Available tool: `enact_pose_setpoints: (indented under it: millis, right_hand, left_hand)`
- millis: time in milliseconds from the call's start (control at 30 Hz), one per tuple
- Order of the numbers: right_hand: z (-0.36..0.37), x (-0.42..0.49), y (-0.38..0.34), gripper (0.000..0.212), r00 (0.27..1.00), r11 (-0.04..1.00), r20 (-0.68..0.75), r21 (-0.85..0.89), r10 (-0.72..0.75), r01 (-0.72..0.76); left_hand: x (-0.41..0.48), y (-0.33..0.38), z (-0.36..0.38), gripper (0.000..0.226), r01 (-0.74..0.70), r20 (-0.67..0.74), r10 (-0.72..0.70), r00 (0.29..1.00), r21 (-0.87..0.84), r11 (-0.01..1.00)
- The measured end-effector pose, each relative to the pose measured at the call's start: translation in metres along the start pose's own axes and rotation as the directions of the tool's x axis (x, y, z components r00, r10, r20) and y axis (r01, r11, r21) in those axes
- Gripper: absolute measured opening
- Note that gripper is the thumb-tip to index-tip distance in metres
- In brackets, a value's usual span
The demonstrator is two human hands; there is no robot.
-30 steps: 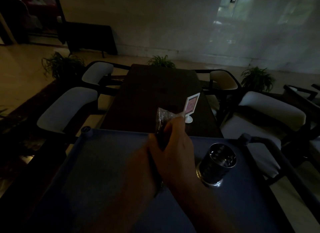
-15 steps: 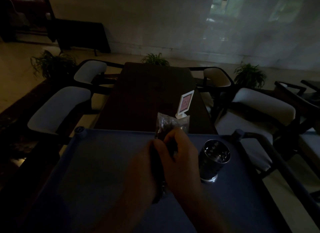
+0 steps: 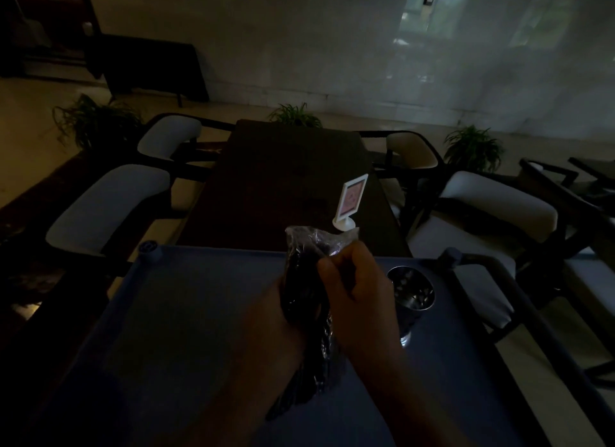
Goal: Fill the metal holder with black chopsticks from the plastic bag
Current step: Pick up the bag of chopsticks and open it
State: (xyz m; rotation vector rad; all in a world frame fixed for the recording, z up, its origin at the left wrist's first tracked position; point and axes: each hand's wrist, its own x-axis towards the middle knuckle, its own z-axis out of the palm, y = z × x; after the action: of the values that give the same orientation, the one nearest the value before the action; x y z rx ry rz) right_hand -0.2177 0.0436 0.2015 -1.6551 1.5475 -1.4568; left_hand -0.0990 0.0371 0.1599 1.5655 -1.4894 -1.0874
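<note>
while your left grip point(image 3: 266, 323) clasps the middle of the bag point(image 3: 299, 273), your right grip point(image 3: 359, 293) pinches its crinkled top. black chopsticks point(image 3: 299, 390) fill the bag, held tilted over the blue desk point(image 3: 183, 313). the holder point(image 3: 412, 297) stands upright on the desk, just right of your right grip and partly hidden by it.

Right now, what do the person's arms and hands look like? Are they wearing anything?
The left hand and right hand are bare, with no gloves, and no sleeve shows on either arm up to the picture's edge. The light is too dim to tell whether there is a ring or a watch.
</note>
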Motion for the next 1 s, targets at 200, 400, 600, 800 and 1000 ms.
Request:
enact_pose_setpoints:
  millis: [200,400,600,800,1000]
  right_hand:
    - [-0.013,0.004,0.006,0.019,1.0,0.998,-0.002,-0.06,0.0,-0.001]
    - [-0.022,0.019,0.008,0.021,0.995,0.996,0.099,-0.09,-0.012,0.021]
    - [-0.026,0.03,0.01,0.021,0.99,0.999,0.137,-0.018,0.037,-0.035]
    - [-0.035,0.043,0.011,0.02,0.983,0.997,0.168,-0.022,0.073,-0.07]
    - [-0.041,0.048,0.004,0.015,0.985,0.992,0.134,0.038,0.112,-0.118]
  left_hand:
    - [0.0,0.002,0.012,0.029,0.027,-0.042,-0.033,0.999,-0.139,0.99]
    - [-0.003,0.004,0.005,0.026,-0.004,0.031,0.008,1.0,-0.12,0.993]
    - [-0.005,0.005,0.002,0.039,0.003,0.035,0.003,0.999,-0.179,0.984]
    - [-0.006,0.009,-0.004,0.042,-0.005,0.045,0.014,0.999,-0.192,0.981]
    - [-0.004,0.008,0.0,0.047,0.004,0.09,0.016,0.996,-0.219,0.976]
